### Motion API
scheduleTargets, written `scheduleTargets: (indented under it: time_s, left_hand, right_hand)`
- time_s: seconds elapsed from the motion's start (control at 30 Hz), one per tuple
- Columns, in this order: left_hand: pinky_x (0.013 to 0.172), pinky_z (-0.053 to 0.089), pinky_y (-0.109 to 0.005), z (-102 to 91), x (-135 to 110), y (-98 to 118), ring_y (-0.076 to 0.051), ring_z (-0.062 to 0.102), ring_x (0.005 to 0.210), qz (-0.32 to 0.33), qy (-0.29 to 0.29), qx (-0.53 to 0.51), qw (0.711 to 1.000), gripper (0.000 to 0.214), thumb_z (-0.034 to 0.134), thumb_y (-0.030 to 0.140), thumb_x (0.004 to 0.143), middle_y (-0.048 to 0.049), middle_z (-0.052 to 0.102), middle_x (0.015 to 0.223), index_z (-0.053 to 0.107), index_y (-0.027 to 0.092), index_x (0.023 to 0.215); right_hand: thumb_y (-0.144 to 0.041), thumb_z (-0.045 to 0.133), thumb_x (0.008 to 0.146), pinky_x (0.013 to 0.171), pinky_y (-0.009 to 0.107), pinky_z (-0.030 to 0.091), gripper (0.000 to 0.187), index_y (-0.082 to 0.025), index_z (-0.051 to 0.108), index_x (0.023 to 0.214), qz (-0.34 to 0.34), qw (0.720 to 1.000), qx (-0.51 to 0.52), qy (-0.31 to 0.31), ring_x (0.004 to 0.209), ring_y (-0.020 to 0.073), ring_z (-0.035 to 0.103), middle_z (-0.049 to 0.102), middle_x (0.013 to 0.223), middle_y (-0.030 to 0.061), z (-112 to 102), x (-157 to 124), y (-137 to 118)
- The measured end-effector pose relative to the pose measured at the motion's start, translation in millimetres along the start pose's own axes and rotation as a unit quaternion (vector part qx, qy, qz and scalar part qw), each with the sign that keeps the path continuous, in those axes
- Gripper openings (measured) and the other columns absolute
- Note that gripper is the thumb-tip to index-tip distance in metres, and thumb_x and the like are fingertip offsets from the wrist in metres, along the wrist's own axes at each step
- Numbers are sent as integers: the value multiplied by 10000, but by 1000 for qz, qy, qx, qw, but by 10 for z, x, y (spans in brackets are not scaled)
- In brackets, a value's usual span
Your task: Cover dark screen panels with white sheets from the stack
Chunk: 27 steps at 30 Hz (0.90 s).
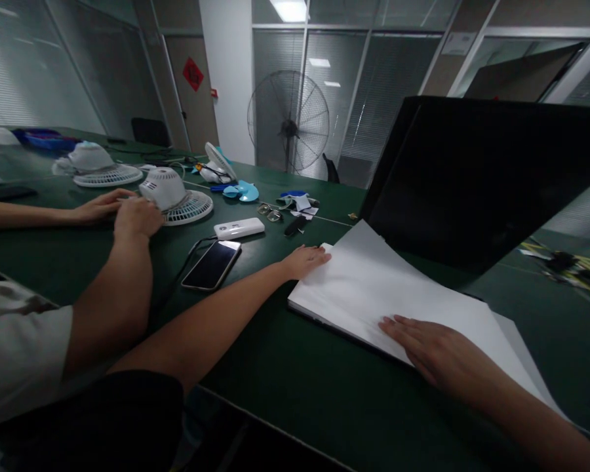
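White sheets of paper [373, 282] lie in a stack on the green table, one far corner bent upward. At the stack's left edge, my left hand [305, 262] rests with its fingers stretched onto the paper. My right hand [432, 347] lies flat across the near part of the top sheet, fingers extended. Something thin and dark shows beneath the near edge of the paper. Behind the stack a large black panel [482, 183] stands tilted; what it belongs to is hidden.
A co-worker's hands [137, 213] touch a white fan [164, 187] at left. Near my left forearm lie a phone [211, 265] and a white power bank [239, 228]. Glasses [269, 212], blue fan blades [243, 191] and scraps sit farther back. Cables [580, 265] lie at right.
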State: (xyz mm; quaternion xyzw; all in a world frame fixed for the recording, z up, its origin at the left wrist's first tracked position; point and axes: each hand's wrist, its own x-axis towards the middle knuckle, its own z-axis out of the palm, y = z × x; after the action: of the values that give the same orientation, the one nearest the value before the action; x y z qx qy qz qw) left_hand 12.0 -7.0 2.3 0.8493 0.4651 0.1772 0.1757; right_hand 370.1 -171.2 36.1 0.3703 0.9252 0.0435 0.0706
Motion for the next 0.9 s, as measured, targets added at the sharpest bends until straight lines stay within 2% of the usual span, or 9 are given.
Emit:
scheduleTargets:
  time_s: [0.1,0.17,0.27,0.37,0.47,0.53,0.63,0.73,0.9]
  left_hand:
    - [1291,193,-562,-34,0,21,-286,358,1550,-8,-2,-15,1000,659,152,561,1105,-74,349,1685,385,213,1613]
    - [1294,194,-555,-44,2,35,-294,390,1533,-4,0,-8,1000,665,277,569,1086,-90,327,1692,306,208,1644]
    - [1291,205,-556,-12,16,24,-331,434,1503,-4,16,3,1000,795,545,502,993,-146,394,1657,258,165,1654]
    - [1283,258,-524,52,36,-34,-342,404,1518,-2,46,-16,999,887,645,369,913,-169,442,1627,228,138,1660]
    - [1274,295,-506,84,49,-94,-338,355,1544,25,73,-41,996,977,652,268,863,-168,324,1688,135,140,1683]
    - [1280,277,-512,74,50,-105,-327,280,1577,48,70,-30,996,988,625,216,851,-144,216,1727,108,166,1691]
    - [1276,221,-588,36,40,-73,-327,209,1598,46,13,33,998,806,546,188,899,-103,201,1736,283,231,1661]
    - [1262,192,-637,12,34,-29,-333,255,1585,28,-40,96,994,594,472,206,970,-94,262,1718,490,260,1561]
    - [1265,192,-621,27,43,-29,-300,269,1585,36,-45,119,991,555,469,270,1005,-85,281,1713,489,279,1560]
  right_hand:
    - [-154,471,951,1121,511,513,632,-303,509,1564,-16,1000,17,-1,1367,261,567,510,1540,58,-69,-19,-50]
    - [-182,469,976,1129,505,508,600,-312,514,1560,-24,999,29,0,1377,256,558,503,1548,47,-95,-30,-73]
    - [-225,484,994,1124,520,511,550,-289,550,1537,-34,998,44,15,1377,278,558,517,1538,62,-84,-39,-83]
    - [-231,501,996,1124,522,510,527,-274,577,1516,-52,995,67,45,1362,289,572,533,1526,76,-51,-51,-73]
    - [-250,477,1024,1124,527,508,514,-317,558,1527,-73,991,89,65,1353,276,580,540,1528,50,-53,-64,-61]
    - [-268,467,1040,1127,531,501,504,-345,545,1532,-81,989,101,73,1363,270,571,540,1531,32,-69,-66,-53]
    - [-336,507,1045,1136,545,482,495,-376,529,1537,-81,987,118,66,1391,279,539,512,1559,18,-82,-55,-41]
    - [-465,551,1033,1154,581,442,564,-385,460,1584,-63,988,131,55,1432,310,484,422,1626,35,-64,-31,-40]
    - [-582,518,1029,1159,618,406,673,-356,357,1643,-17,991,118,63,1485,351,400,299,1687,79,-17,5,-58]
